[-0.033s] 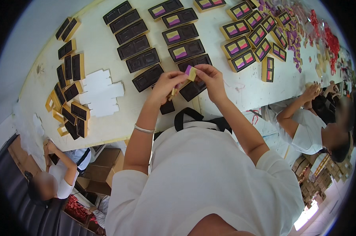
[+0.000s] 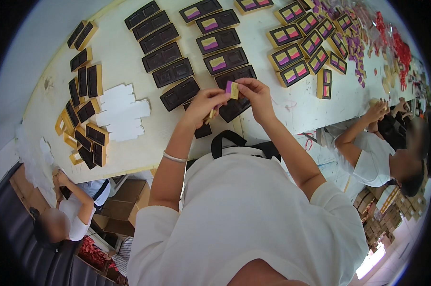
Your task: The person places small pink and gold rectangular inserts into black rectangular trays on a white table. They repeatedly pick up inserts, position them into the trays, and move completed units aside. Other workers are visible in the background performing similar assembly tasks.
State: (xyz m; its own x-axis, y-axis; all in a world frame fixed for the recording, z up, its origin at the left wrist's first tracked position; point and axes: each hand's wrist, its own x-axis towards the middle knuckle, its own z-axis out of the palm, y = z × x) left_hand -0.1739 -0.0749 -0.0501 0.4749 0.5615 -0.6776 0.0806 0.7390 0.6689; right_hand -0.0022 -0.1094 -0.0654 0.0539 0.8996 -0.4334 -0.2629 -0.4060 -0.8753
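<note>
1. Near the centre of the frame, a small purple-and-yellow packet (image 2: 232, 89) is held up between the two hands, over the table (image 2: 115, 62).
2. On its right, the right hand (image 2: 259, 98) pinches the packet's yellow side between thumb and fingers (image 2: 246, 84).
3. On its left, the left hand (image 2: 201, 108) curls its fingers around yellow pieces (image 2: 211, 114), its fingertips meeting the packet's purple side. How firmly they press there, I cannot tell. A pale bangle (image 2: 175, 157) circles that wrist.
4. Just below the packet lies a dark-trayed box (image 2: 234, 110), partly hidden by the hands.
5. At upper centre, a column of boxes (image 2: 230, 38) carries a purple-and-yellow packet in each left compartment; left of it runs a column of dark trays (image 2: 162, 61).
6. At upper right, filled boxes (image 2: 295, 73) show purple-and-yellow beside pink, near loose packets (image 2: 357, 55) and red material (image 2: 401, 52).
7. At left, a white flattened carton (image 2: 123, 114) lies beside more dark-trayed gold boxes (image 2: 95, 81).
</note>
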